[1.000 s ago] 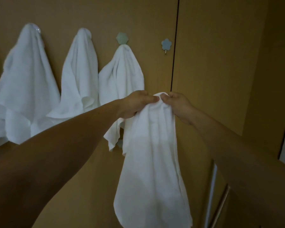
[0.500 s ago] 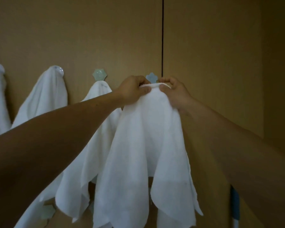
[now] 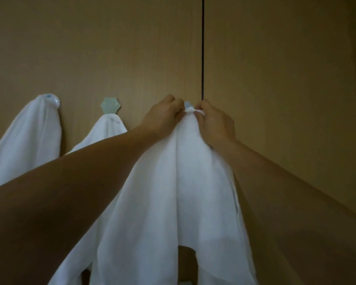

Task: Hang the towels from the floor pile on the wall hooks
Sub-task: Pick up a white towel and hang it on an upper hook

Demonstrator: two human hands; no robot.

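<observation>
A white towel (image 3: 177,192) hangs down from both my hands against the brown wall. My left hand (image 3: 164,116) and my right hand (image 3: 214,124) pinch its top fold together, right at a small blue star-shaped hook (image 3: 187,104), which my fingers mostly hide. Whether the fold sits on the hook I cannot tell. To the left, a second white towel (image 3: 109,128) hangs below a green hexagonal hook (image 3: 109,105). Further left a third white towel (image 3: 29,136) covers another hook (image 3: 55,100).
The wall is brown wooden panelling (image 3: 275,79) with a dark vertical seam (image 3: 202,48) just right of the blue hook. My two forearms cross the lower half of the view. The floor pile is out of sight.
Both hands have lifted the towel's top fold from below the hooks up to the blue star hook. My view has tilted up and to the right, so the leftmost towel has left the frame.
</observation>
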